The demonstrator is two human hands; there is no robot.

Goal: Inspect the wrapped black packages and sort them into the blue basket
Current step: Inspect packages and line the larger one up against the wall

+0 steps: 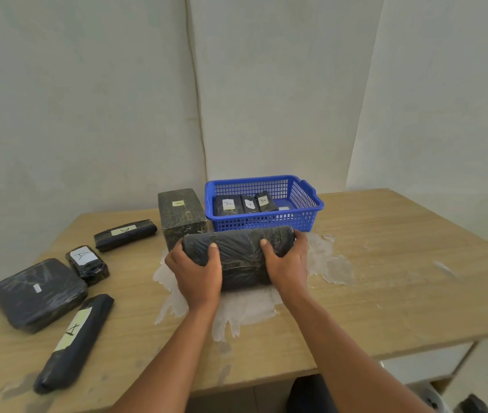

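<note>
At the centre of the frame both hands hold a large black package [238, 257] just in front of the blue basket [307, 217], its long axis running left to right across the picture, its rounded ends pointing to the frame's left and right. The left hand [196, 271] grips its left end, thumb over the top and fingers curled round the far side; the right hand [289, 263] grips the right end the same way. The package's lower edge sits at a pale, ragged patch [330, 265] on the wooden table [400, 263]; whether it rests there or is lifted a little cannot be told. The basket, above centre, holds three small black packages [247, 204] side by side, each with a white label facing up, and a further pale label shows low in its right part. Just left of the basket stands a tall black block [180, 216] with a small label on top. At the left of the frame lie four more: a slim bar [125, 234], a small labelled bundle [87, 263], a broad flat parcel [38, 295] and a long labelled roll [74, 342] angled toward the lower left.
</note>
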